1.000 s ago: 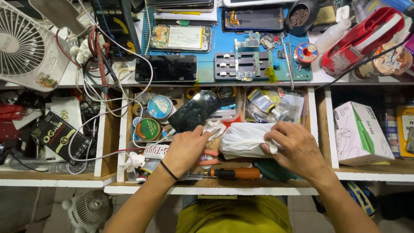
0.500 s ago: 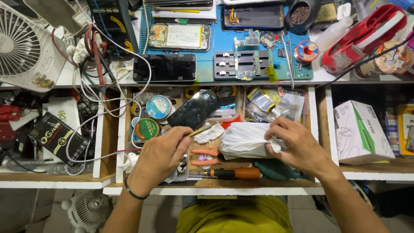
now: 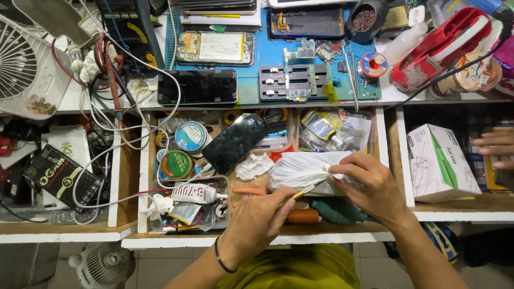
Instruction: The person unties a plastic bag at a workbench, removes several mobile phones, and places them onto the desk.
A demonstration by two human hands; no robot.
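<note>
The fingers [image 3: 342, 174] of the right hand [image 3: 369, 187] are pinching the gathered neck of a white plastic bag [image 3: 302, 170], which is lying in the open drawer [image 3: 143, 176] at the centre of the frame. The left hand [image 3: 259, 219], lower centre, is closing its fingers around a thin yellow-tipped tool [image 3: 303, 191] whose tip is pointing up-right toward the bag's neck. Just below the hands an orange-handled screwdriver [image 3: 303, 215] is lying along the drawer's front edge. To the left of the bag a crumpled tissue [image 3: 254, 166] and a dark phone [image 3: 235, 142] are resting among tins. On the tabletop [image 3: 75, 101] above, a blue mat [image 3: 251, 85] is carrying phone parts. At the right edge another person's hand [image 3: 495, 149] is showing beside a white box [image 3: 439, 163].
</note>
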